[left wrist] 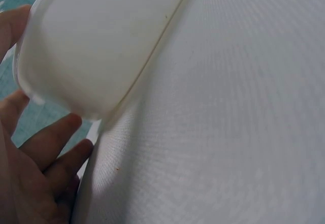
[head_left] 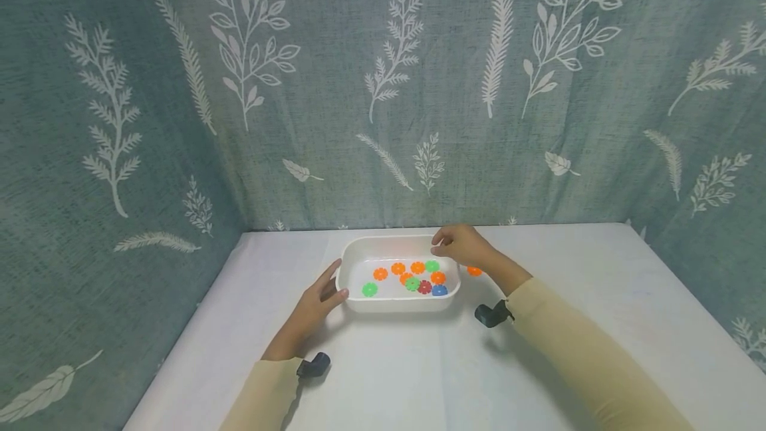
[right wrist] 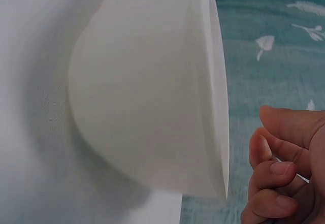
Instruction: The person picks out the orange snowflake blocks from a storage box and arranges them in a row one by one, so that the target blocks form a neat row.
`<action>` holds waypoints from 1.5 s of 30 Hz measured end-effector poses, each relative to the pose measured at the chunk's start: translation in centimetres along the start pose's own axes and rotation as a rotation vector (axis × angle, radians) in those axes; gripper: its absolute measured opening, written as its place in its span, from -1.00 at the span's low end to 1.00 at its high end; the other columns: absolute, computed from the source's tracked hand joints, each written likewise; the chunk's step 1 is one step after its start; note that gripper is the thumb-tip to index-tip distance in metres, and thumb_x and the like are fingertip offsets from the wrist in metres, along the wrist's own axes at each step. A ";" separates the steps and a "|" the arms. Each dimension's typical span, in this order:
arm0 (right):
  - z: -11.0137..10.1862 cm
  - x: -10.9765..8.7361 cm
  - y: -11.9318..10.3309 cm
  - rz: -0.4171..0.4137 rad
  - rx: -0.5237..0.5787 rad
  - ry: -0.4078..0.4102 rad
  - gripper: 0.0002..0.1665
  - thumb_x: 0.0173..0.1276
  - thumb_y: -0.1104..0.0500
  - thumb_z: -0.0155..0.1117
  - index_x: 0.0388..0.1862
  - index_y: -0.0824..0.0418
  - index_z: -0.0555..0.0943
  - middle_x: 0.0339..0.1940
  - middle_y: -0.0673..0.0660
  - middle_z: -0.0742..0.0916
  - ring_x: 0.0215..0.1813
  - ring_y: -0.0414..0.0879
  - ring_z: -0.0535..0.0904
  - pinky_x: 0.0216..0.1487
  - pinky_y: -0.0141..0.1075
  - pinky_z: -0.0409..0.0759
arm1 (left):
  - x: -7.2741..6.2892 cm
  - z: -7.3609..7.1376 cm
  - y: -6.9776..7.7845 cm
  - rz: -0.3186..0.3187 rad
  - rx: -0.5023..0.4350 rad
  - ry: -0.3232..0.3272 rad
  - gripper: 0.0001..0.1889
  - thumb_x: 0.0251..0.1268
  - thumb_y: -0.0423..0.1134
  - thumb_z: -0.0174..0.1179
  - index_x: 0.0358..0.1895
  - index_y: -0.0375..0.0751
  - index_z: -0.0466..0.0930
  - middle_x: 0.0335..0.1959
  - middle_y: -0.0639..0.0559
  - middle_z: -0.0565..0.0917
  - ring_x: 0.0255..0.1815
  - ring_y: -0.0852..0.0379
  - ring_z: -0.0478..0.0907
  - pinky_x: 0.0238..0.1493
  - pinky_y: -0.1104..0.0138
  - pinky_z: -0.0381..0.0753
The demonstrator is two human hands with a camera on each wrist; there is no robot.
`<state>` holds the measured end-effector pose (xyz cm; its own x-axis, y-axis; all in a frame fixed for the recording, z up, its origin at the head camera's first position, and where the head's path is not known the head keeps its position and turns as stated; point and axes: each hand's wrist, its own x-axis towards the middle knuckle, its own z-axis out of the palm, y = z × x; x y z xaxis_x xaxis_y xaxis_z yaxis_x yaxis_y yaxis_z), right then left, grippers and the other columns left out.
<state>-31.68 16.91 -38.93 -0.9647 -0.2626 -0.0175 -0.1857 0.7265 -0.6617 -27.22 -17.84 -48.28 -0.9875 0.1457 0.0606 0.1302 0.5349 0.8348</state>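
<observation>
Right hand (head_left: pixel 463 245) curled, looks empty, over the right end of a white oblong plastic tub (head_left: pixel 395 306); left hand (head_left: pixel 314 299) spread against the other. Orange, green, red, blue flower-shaped discs (head_left: pixel 380 274) inside.

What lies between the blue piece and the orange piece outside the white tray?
In the head view, the right wall of the white tray and a sliver of white tabletop lie there.

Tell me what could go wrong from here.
The orange piece outside the tray might be brushed away or overlooked, since it lies close to the right forearm. The right hand, near the tray's right end, could knock the rim. The left hand, touching the left end, may nudge the tray, shifting the loose pieces inside.
</observation>
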 end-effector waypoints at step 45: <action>9.6 4.2 -4.7 -0.129 -0.052 -0.160 -0.70 0.30 0.19 0.38 0.02 0.14 0.67 -0.40 -0.04 0.68 -0.46 -0.21 0.60 -0.34 -0.35 0.56 | -0.2 -0.1 0.4 0.016 0.018 0.001 -0.18 0.27 0.16 0.23 0.54 0.30 0.04 0.41 -0.14 0.33 0.41 -0.16 0.27 0.28 -0.31 0.11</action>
<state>-33.09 6.31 -43.04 -0.8913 -0.4499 -0.0565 -0.3191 0.7109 -0.6267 -26.95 -17.74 -47.90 -0.9853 0.1539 0.0742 0.1475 0.5471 0.8240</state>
